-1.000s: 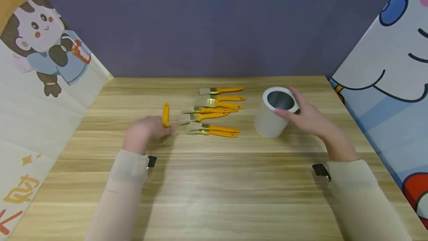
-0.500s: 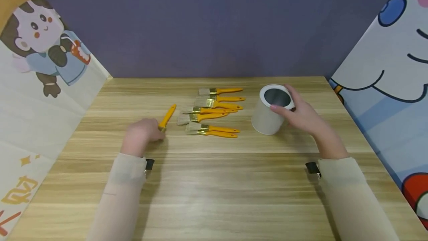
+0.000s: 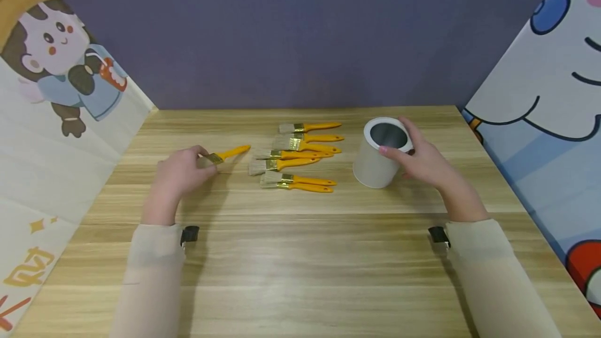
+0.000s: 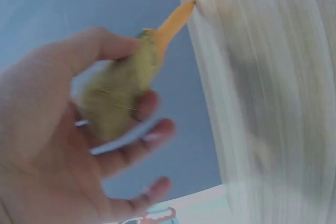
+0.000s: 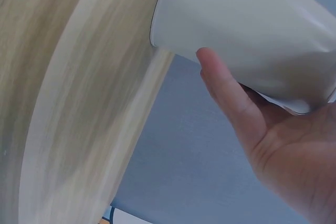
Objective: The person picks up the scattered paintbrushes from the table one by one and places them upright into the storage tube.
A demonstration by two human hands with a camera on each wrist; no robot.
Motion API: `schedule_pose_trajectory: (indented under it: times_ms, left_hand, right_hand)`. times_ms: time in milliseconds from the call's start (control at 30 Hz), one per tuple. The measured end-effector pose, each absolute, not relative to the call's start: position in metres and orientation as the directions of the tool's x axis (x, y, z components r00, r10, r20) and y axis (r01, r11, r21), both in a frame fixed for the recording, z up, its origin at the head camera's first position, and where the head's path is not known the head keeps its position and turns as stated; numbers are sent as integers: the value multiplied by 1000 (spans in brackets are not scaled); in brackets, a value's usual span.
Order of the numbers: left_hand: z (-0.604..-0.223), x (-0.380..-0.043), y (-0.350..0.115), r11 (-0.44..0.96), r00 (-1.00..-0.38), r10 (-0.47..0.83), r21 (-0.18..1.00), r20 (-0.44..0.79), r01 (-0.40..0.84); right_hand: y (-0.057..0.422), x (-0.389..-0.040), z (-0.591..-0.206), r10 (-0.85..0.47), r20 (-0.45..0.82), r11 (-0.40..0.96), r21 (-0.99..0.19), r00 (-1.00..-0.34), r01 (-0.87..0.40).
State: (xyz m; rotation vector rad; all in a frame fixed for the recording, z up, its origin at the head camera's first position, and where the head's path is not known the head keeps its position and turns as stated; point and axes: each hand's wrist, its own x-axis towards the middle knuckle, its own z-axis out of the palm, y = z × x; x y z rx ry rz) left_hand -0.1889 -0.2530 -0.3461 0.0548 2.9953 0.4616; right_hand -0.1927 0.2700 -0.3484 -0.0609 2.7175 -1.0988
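In the head view my left hand pinches a paintbrush near its metal band, left of the other brushes. Its yellow handle points right, and the bristles lie toward the palm. The left wrist view shows the thumb and index finger on the brush, with the remaining fingers spread and the bristles blurred. My right hand grips the rim of a white cylindrical container from the right. That container stands on the table, its mouth upward and dark inside.
Several yellow-handled paintbrushes lie in a loose stack mid-table, bristles to the left, between my left hand and the container. Behind the wooden table rises a dark purple-blue wall. Cartoon-printed panels flank both sides.
My left hand has moved left and slightly away from me. The brush in it has swung from pointing away to pointing right. The right hand and container have shifted slightly left.
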Motion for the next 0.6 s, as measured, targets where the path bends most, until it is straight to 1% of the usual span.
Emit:
schedule_pose_trajectory:
  times_ms: [67, 133, 333, 500, 600]
  left_hand:
    - [-343, -188, -254, 932, -998, 40, 362, -44, 21]
    - [-340, -187, -254, 898, -1000, 25, 440, -12, 17]
    - [-336, -189, -254, 739, -1000, -10, 674, 21, 7]
    - [-328, -189, -252, 564, -998, -30, 825, 62, 34]
    - [-320, -189, -248, 397, -996, -25, 915, 91, 73]
  right_hand:
    - [270, -193, -349, -117, -178, 722, -690, -977, 39]
    - [270, -193, -349, -119, -179, 720, -693, -977, 39]
    - [271, -193, -349, -123, -172, 715, -698, -977, 33]
    - [269, -191, -348, -129, -169, 701, -712, -977, 30]
    - [269, -190, -347, -132, -171, 699, -714, -976, 31]
